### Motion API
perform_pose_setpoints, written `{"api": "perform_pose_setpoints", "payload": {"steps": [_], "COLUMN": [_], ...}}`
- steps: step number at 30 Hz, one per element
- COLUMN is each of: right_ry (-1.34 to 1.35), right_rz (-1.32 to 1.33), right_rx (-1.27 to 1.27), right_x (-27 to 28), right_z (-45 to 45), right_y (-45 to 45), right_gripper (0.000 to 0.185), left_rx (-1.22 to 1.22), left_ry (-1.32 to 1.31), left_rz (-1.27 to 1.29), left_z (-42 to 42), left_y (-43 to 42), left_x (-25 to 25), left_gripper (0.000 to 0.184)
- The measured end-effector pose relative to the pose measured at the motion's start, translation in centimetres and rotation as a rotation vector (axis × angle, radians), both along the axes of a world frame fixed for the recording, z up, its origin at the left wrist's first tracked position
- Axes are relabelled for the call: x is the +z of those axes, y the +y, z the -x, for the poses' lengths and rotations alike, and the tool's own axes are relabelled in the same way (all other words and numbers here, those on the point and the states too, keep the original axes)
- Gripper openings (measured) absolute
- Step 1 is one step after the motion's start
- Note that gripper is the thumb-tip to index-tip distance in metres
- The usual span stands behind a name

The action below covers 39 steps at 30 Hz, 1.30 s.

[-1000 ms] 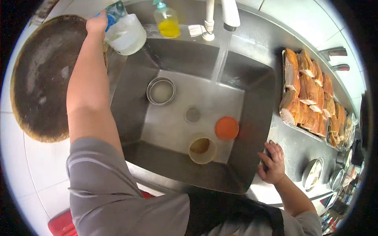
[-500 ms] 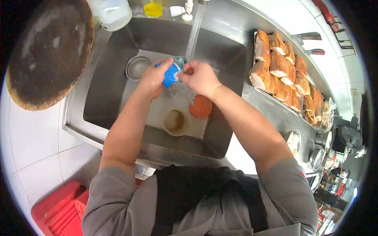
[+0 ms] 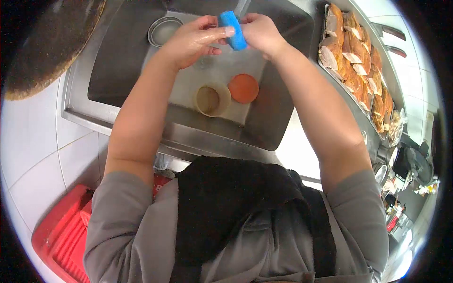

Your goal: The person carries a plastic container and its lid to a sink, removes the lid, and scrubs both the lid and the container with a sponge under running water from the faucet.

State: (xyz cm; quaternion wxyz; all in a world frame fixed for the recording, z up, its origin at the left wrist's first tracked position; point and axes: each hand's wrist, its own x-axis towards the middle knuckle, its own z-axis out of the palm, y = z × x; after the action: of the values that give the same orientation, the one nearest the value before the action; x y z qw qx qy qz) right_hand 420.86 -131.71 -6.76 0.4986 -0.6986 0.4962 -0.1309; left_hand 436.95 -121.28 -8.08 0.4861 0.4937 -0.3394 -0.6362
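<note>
In the upper part of the head view, a blue sponge [image 3: 233, 32] is held upright over the sink [image 3: 155, 113]. My left hand [image 3: 196, 41] pinches its left side, the thumb lying across the front and the other fingers partly spread. From the right, my right hand [image 3: 263, 35] grips the sponge, with its fingertips hidden behind it. Below the hands, on the sink floor, stand a round cream container [image 3: 226, 100] with brownish liquid inside and an orange round lid or dish [image 3: 243, 88]. A round metal tin [image 3: 152, 34] lies behind my left wrist.
Trays of browned meat pieces [image 3: 349, 56] line the counter on the right, with knives [image 3: 394, 32] beyond them. A large dark round board [image 3: 47, 42] leans at the upper left. A red plastic crate [image 3: 61, 226] is at the lower left.
The view has tipped, so the sink sits higher in it. My hands have turned the blue sponge upright, and my right hand has moved from pinching its edge to behind it.
</note>
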Motion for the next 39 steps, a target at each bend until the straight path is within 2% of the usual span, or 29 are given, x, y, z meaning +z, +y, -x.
{"api": "perform_pose_setpoints", "payload": {"steps": [2,5,8,11,14,15,17,19,21,22,23,25,26,27,28,29,30,31,32,33,36,38,39], "right_ry": [0.022,-0.052,-0.19,-0.055,0.039,0.018,-0.245,-0.41,-0.472,-0.5,-0.489,-0.342,-0.267,-0.185,-0.105,-0.027,-0.044,-0.063,-0.103,-0.227,-0.406,-0.412,-0.425], "right_rz": [0.148,-0.092,-0.085,0.202,0.12,0.12,0.019,-0.098,-0.107,-0.109,-0.115,0.047,0.126,0.138,0.153,0.17,0.095,0.024,0.002,-0.074,-0.227,-0.281,-0.321], "right_rx": [0.025,-0.003,0.026,0.176,0.157,0.113,-0.038,-0.133,-0.25,-0.31,-0.246,-0.248,-0.249,-0.24,-0.225,-0.208,-0.255,-0.302,-0.331,-0.33,-0.363,-0.373,-0.351], "right_x": [-1.1,0.2,-0.2,0.2,1.8,0.8,-0.4,-1.0,-2.5,-3.4,-6.2,-5.9,-5.8,-5.8,-5.6,-5.2,-4.5,-3.7,-3.1,-3.3,-0.2,0.9,1.3], "right_z": [-0.7,-0.7,-0.5,-0.9,-1.2,-0.9,-0.9,-0.7,-1.4,-1.7,-1.6,-0.9,-0.6,0.3,1.7,2.9,3.8,4.8,6.0,7.8,12.0,14.9,15.6], "right_y": [0.1,0.6,0.1,0.8,1.8,1.3,0.3,-0.6,-1.9,-3.3,-6.0,-7.1,-7.5,-7.5,-7.1,-6.6,-5.6,-4.5,-3.7,-3.1,0.6,2.8,3.6], "right_gripper": [0.032,0.025,0.03,0.028,0.027,0.036,0.046,0.064,0.055,0.05,0.059,0.037,0.028,0.028,0.029,0.03,0.03,0.03,0.027,0.027,0.026,0.029,0.029], "left_rx": [0.027,0.026,0.078,0.133,0.187,0.223,0.292,0.277,0.237,0.395,0.555,0.878,0.733,0.579,0.076,-0.194,-0.364,-0.601,-0.659,-0.731,-0.694,-0.644,-0.64], "left_ry": [-0.121,0.056,0.079,-0.26,-1.045,-1.069,-1.118,-0.864,-0.602,-0.555,-0.505,-0.393,-0.631,-0.859,-0.978,-1.089,-1.115,-1.121,-1.107,-1.189,-1.111,-0.973,-0.996], "left_rz": [-0.058,-0.06,-0.032,-0.044,0.024,0.092,0.238,0.366,0.441,0.452,0.464,0.476,0.301,0.124,-0.12,-0.036,-0.111,-0.251,-0.224,-0.172,-0.331,-0.491,-0.516], "left_z": [-0.1,-1.6,-2.1,-1.8,0.0,0.5,1.5,2.5,2.6,2.8,3.1,3.9,4.6,5.6,6.6,8.2,10.1,11.6,12.8,13.9,14.6,14.2,13.8], "left_y": [-0.5,-1.2,-2.1,-2.7,-3.3,-3.7,-5.0,-5.8,-7.0,-7.6,-8.2,-9.0,-8.6,-8.0,-7.8,-6.9,-6.1,-6.3,-5.7,-4.5,-2.2,-2.0,-1.6], "left_x": [-0.8,-2.1,-2.6,-2.5,-1.0,-1.4,-2.4,-3.2,-4.3,-5.1,-5.7,-7.3,-9.5,-12.2,-14.4,-17.6,-18.4,-21.7,-24.6,-29.5,-30.2,-30.9,-31.2], "left_gripper": [0.039,0.036,0.025,0.018,0.016,0.017,0.022,0.021,0.022,0.02,0.018,0.015,0.018,0.023,0.03,0.024,0.026,0.028,0.027,0.027,0.027,0.028,0.028]}}
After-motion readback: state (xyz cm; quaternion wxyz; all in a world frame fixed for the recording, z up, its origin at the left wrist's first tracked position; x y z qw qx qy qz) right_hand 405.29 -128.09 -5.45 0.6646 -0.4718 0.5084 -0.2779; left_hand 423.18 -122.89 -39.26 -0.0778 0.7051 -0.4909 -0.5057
